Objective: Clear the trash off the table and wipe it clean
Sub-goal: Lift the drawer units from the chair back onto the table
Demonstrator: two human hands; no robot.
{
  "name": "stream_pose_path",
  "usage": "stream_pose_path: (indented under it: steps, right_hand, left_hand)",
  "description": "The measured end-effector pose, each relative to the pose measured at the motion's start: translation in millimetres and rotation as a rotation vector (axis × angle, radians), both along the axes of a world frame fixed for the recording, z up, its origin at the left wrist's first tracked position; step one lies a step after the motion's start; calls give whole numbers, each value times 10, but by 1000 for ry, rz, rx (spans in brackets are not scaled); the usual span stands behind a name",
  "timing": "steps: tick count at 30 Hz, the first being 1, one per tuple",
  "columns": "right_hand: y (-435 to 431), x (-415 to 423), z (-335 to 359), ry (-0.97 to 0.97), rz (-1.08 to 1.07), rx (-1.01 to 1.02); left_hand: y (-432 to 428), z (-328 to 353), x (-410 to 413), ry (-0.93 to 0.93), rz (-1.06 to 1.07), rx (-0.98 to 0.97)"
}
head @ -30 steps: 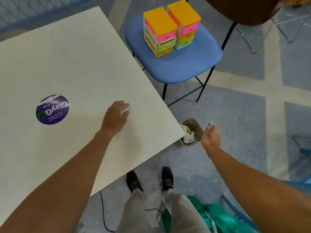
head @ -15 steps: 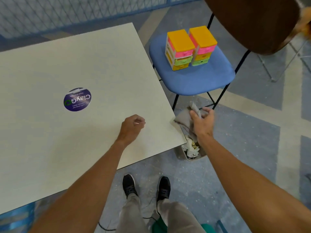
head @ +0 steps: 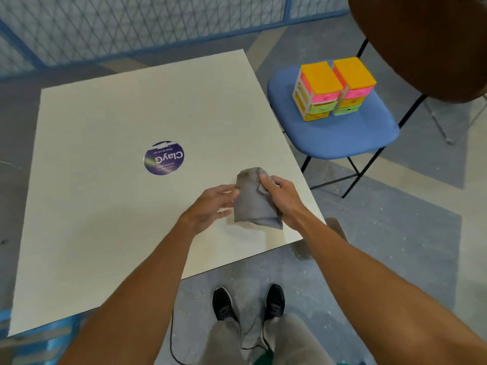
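Note:
A grey cloth (head: 250,201) is held just above the cream table (head: 105,206) near its right front corner. My right hand (head: 282,198) grips the cloth's right side, thumb over the top fold. My left hand (head: 210,209) is at the cloth's left edge with fingers relaxed and fingertips touching it. A round purple sticker (head: 164,158) lies flat near the table's middle. The small bin (head: 336,227) on the floor is mostly hidden behind my right forearm.
A blue chair (head: 334,138) stands right of the table with two stacked colourful drawer units (head: 333,88) on its seat. A brown chair back (head: 427,43) hangs at the top right. A mesh fence runs along the back. My shoes (head: 247,302) are below the table's edge.
My right hand dropped the trash by the bin, picked up the grey cloth and brought it left over the table. My left hand moved to meet the cloth.

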State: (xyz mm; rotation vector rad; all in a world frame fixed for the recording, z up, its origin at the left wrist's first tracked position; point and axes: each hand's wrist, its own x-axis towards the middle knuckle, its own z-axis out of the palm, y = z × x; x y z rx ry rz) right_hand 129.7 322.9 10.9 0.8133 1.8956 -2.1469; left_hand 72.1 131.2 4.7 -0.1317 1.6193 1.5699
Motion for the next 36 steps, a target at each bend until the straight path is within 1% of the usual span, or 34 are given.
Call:
stream_pose_path:
  steps: [3,6,9,12,14,16,19,22,25,29,31,34,35,36]
  right_hand:
    - [-137,-86,-38,-5,-33,4]
    - [-183,-108,-94,-50,-50,17]
    - [-110,-50,-179,-91,9,-24]
    - [86,-80,-165,-89,-11,38]
    - [272,-146,-133,-62,-80,134]
    - [565,-239,-129,-52,-174,267]
    - [1124,-443,-67,-65,-395,452]
    - [1660,-611,35,-108,-605,632]
    - [2186,-831,12,-89,-701,747]
    - [2556,-1128,-157,-89,-611,917]
    - [2616,-1249,-281,-160,-450,967]
    - [2585,-1363,-490,-334,-89,858]
    - [2568,-1379,-564,-369,-15,826]
    - [2555,-1391,-606,-367,2,807]
  left_hand:
    - [-64,-35,-89,55,32,5]
    - [-67,-60,-180,61,104,10]
    - [5,-105,-243,66,76,-55]
    - [216,-74,-310,70,15,-86]
    - [436,-33,-384,76,-15,-98]
    - [738,-20,-487,102,-36,-149]
    - [1213,16,-707,145,-45,-208]
    - [1600,61,-915,167,-78,-216]
    - [2015,88,-1169,206,-78,-201]
    - [2448,61,-1455,210,-26,-170]
    - [2611,32,-1572,207,7,-150]
    - [2776,-32,-1723,195,65,-142]
    - [2818,-56,-1774,190,91,-145]
    - [2861,-76,-1824,179,119,-143]
